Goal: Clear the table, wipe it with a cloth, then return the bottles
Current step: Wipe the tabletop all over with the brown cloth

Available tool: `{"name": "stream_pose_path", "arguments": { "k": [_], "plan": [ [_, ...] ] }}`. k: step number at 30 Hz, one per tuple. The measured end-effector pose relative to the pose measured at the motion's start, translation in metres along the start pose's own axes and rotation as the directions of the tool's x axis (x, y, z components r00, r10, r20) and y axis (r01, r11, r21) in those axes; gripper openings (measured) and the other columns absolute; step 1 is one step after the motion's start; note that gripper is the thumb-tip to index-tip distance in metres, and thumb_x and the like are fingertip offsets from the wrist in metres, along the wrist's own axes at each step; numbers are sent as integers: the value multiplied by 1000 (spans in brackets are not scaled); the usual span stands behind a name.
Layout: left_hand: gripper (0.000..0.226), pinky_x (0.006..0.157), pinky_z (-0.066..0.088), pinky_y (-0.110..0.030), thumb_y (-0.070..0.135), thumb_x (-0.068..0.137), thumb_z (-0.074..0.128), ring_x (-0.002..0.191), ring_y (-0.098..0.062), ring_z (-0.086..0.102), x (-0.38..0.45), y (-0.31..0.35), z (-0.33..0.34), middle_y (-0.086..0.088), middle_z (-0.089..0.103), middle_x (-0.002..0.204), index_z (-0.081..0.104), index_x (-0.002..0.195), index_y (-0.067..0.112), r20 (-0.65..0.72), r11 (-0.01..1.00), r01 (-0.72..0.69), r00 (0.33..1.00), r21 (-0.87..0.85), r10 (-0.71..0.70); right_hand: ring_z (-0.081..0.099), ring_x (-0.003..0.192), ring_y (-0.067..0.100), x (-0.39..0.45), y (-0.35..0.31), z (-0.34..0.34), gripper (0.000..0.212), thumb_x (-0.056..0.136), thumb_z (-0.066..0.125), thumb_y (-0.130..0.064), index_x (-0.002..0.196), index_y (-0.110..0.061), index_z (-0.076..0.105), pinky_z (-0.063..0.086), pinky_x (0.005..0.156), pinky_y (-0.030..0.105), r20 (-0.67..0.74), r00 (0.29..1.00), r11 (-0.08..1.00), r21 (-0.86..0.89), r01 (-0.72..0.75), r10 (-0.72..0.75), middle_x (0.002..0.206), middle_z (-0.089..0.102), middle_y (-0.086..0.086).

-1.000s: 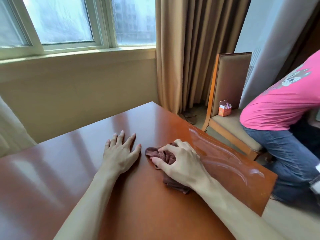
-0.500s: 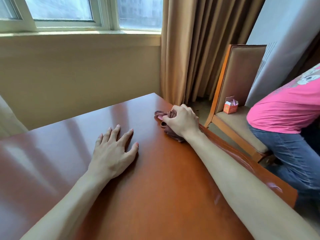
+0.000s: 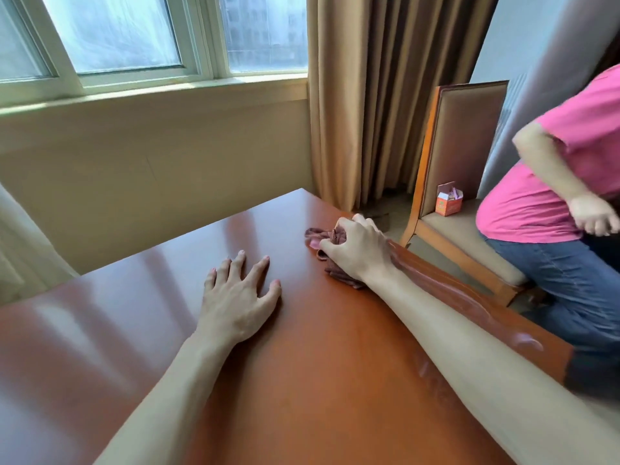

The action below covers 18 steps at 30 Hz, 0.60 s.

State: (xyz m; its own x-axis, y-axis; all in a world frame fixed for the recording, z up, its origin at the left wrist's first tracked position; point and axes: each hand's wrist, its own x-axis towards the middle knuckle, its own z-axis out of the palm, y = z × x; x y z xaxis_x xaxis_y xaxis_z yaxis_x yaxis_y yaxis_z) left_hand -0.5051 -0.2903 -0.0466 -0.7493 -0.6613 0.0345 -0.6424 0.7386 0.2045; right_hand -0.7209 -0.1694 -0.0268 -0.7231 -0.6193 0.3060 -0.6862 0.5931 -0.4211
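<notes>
Swept from mid-table a second ago, the cloth now sits bunched near the far right edge of the table. Nearest, the left hand lies flat, fingers spread; beyond it the right hand grips the cloth. Behind stands a chair.

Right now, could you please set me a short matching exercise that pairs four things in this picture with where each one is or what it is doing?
Things:
1. left hand
2. right hand
3. cloth
4. small orange box

States:
A. bunched near the table's far right corner
B. lying flat on the table, fingers spread
C. standing on the chair seat
D. gripping the cloth

Pairs: 1-B, 2-D, 3-A, 4-C
</notes>
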Motion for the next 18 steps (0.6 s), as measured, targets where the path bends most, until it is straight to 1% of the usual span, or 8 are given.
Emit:
{"name": "stream_pose_path", "arguments": {
  "k": [3,5,7,9,11,13,16,18],
  "plan": [
    [67,124,9,-48,64,96,27,154,-30,6,5,5,-5,-10,10,168,21,158,38,26,1000,13,1000,26,-14,51,96,21,-86,-13,-26,49,79,57,-73,86,-25,62,46,84,38,42,997,998,33,59,-61,93,53,-4],
    [64,123,16,-47,53,98,38,153,-34,11,9,17,-11,-16,13,166,29,157,29,-14,1000,6,1000,2,-6,49,95,16,-144,-20,-45,42,78,53,-70,90,-31,64,46,86,35,70,992,993,65,101,-106,94,52,-9],
    [62,122,20,-46,47,99,43,151,-35,17,11,29,-12,-19,19,164,32,155,23,-37,999,-16,999,-52,14,48,97,12,-189,-26,-60,35,78,55,-64,94,-35,65,44,86,31,103,982,984,98,151,-161,96,52,-13],
    [60,121,21,-46,48,99,41,150,-36,20,2,38,-5,-19,24,162,34,154,24,-22,995,-50,999,-91,48,48,98,8,-216,-27,-71,33,76,56,-62,95,-36,66,45,87,27,124,974,977,125,173,-188,99,54,-15],
    [58,122,18,-46,52,100,37,150,-35,20,-9,38,6,-16,26,161,36,153,29,-28,993,-72,997,-91,70,50,98,7,-211,-23,-73,33,76,59,-63,93,-36,67,46,85,28,135,972,976,127,177,-194,98,56,-16],
    [56,123,14,-45,54,101,33,152,-32,17,-15,35,12,-12,25,163,35,153,33,-62,992,-91,994,-85,86,51,96,9,-183,-15,-67,35,76,63,-66,91,-35,66,47,81,31,121,978,981,112,158,-171,95,56,-14],
    [58,124,12,-43,57,99,32,153,-28,15,-16,34,14,-8,24,164,35,153,37,-88,992,-73,994,-105,64,54,95,16,-112,2,-49,43,76,64,-75,90,-34,67,46,78,34,68,993,994,64,92,-97,93,56,-9],
    [58,125,12,-42,58,99,32,153,-26,15,-16,35,14,-6,24,164,35,153,37,-101,992,-74,993,-105,63,56,97,21,-60,17,-33,46,76,66,-76,90,-32,69,43,77,34,13,999,999,29,30,-30,94,57,-6]
  ]
}}
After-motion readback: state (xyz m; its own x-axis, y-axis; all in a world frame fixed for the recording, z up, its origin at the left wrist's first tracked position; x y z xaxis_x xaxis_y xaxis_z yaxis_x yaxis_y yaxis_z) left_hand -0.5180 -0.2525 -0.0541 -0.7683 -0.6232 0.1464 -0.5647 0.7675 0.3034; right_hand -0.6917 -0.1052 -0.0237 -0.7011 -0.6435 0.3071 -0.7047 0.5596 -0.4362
